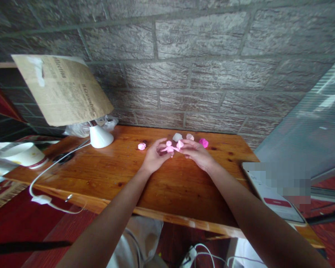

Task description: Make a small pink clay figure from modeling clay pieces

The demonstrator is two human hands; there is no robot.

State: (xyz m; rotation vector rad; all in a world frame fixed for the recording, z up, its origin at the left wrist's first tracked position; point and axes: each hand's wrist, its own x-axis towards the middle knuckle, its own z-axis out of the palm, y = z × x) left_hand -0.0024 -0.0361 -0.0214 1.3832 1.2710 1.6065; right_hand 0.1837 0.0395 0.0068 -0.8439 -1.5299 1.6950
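Note:
My left hand (153,158) is closed around the side of a small pink clay figure (170,149), which has a round head and thin arms stretched out sideways. Between the fingertips of my right hand (199,154) sits a pink cone-shaped piece of clay (179,144), right beside the figure; whether the two are joined I cannot tell. Behind my hands lie a white lump (177,137), a pale pink lump (190,137) and a bright magenta lump (203,142). Left of my left hand is a light pink lump (142,146).
A lamp with a printed paper shade (69,93) and white base (100,137) stands at the left of the wooden table (106,175), its white cord hanging over the front edge. A paper cup (25,154) is far left, a tablet-like device (273,197) at right. A stone-block wall (170,74) rises behind.

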